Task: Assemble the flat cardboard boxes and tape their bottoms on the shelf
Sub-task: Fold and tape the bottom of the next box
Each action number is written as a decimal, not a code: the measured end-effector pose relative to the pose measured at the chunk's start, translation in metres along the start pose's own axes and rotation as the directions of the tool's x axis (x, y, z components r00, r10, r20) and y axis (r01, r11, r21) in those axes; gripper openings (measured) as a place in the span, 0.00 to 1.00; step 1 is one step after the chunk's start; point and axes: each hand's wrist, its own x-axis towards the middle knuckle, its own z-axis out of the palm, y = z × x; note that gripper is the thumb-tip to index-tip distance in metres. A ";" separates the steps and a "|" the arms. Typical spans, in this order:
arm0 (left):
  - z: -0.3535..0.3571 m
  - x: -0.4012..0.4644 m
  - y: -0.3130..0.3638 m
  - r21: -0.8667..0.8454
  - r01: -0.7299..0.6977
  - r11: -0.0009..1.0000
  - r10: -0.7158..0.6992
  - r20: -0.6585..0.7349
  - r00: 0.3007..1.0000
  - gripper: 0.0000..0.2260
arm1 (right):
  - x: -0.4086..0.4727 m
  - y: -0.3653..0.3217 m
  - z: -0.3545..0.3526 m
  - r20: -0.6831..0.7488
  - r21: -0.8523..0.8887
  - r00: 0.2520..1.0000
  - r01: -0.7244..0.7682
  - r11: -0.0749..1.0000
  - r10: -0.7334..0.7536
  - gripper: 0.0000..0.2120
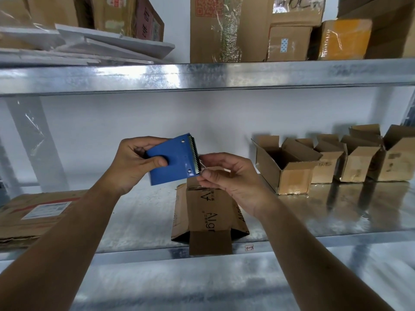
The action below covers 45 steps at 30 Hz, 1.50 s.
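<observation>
Your left hand (137, 160) has its grip clamped round the blue tape dispenser (174, 159) at mid-frame, toothed blade turned right so your right hand (226, 178) can pinch at the tape end by the blade. The folded cardboard box (208, 212) lies just below on the shelf (336, 221), bottom flaps up, likely awaiting that tape; assembled boxes (289, 164) stand at right.
</observation>
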 end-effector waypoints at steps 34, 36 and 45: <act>0.003 0.015 -0.025 -0.126 0.036 0.991 -0.032 0.032 0.999 0.24 | 0.012 -0.008 0.003 -0.153 -0.096 0.988 -0.030 0.995 0.015 0.14; 0.003 0.014 -0.022 -0.124 0.043 0.991 -0.040 0.024 0.999 0.24 | 0.009 -0.009 0.002 -0.131 -0.062 0.991 -0.035 0.997 0.027 0.19; 0.016 -0.002 -0.006 -0.077 0.060 0.995 -0.061 -0.013 0.998 0.24 | -0.007 -0.015 -0.002 -0.148 -0.080 0.987 -0.078 0.994 0.066 0.11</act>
